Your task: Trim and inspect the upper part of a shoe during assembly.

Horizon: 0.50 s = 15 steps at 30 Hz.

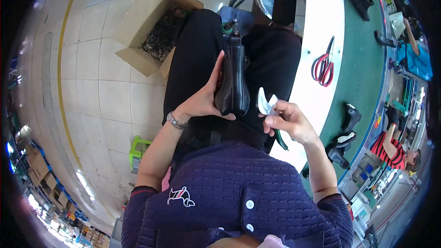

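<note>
Between my knees a black leather shoe [234, 80], which appears to be mounted on a stand, is steadied by my left hand [205, 97]. The fingers lie along its left side and the thumb sits under its near end. My right hand [290, 121], just to the right of the shoe, is closed around a pincer-like hand tool [266, 103] with curved silver jaws and a dark green handle. The jaws stand apart from each other and do not touch the shoe. Part of the handle is hidden in my palm.
Red-handled scissors [325, 66] lie on the white bench edge [317, 16] to my right. Beyond it runs a green conveyor [357, 71] with several black shoes. A cardboard box [138, 20] with dark scraps stands at my left, near a green stool [136, 151]. Other people sit far right.
</note>
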Motion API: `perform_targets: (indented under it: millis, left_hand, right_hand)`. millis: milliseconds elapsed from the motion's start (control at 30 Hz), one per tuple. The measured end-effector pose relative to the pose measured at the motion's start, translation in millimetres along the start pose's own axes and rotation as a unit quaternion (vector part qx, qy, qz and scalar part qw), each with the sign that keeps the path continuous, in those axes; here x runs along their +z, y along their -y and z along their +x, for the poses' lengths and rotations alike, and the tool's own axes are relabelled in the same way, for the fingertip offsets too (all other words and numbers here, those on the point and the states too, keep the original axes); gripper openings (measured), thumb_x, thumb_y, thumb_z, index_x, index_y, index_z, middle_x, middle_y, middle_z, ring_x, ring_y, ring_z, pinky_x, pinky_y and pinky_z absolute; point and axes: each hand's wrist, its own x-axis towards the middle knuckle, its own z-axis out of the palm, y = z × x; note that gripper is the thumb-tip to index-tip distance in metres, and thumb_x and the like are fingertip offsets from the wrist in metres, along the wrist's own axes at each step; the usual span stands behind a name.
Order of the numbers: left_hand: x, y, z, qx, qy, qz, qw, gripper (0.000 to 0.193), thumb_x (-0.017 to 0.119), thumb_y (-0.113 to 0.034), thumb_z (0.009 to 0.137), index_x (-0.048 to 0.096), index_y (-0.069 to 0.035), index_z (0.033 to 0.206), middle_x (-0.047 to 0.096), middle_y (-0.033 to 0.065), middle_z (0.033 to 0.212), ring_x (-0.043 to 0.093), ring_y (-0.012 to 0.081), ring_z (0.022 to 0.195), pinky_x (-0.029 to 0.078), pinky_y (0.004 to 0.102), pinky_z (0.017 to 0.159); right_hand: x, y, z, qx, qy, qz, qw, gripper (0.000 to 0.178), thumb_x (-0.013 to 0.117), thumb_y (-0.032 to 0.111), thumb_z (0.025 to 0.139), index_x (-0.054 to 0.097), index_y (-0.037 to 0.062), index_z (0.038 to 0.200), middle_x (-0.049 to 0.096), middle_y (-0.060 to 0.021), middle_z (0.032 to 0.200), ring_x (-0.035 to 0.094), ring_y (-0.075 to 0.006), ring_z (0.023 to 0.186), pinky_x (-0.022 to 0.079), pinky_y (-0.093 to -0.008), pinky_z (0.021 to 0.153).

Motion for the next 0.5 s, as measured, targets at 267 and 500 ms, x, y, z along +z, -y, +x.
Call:
perform_targets:
  millis: [267, 500]
  left_hand:
    - [2.3, -4.4, 10.2, -0.086, -0.113, -0.254, 0.957, 0.093, 0.080, -0.047, 0.076, 0.024, -0.013, 0.142, 0.046, 0.0094, 0.124, 0.046, 0.0173, 0.115, 0.036, 0.0329, 0.103]
    - [37.0, -22.5, 21.9, -0.076, -0.163, -0.148, 0.972, 0.058, 0.071, -0.041, 0.087, 0.038, -0.011, 0.123, 0.050, 0.0028, 0.099, 0.050, 0.0081, 0.083, 0.046, 0.0248, 0.077]
  right_hand:
    - [20.4, 1.4, 5.1, 0.081, 0.038, 0.002, 0.996, 0.042, 0.055, 0.037, 0.099, 0.068, -0.0023, 0.094, 0.058, -0.0030, 0.064, 0.056, -0.0096, 0.058, 0.046, -0.0244, 0.055]
    - [21.2, 5.2, -0.8, 0.132, 0.073, -0.053, 0.987, 0.047, 0.053, 0.039, 0.099, 0.065, 0.0001, 0.075, 0.057, -0.0029, 0.060, 0.056, -0.0102, 0.053, 0.044, -0.0253, 0.049]
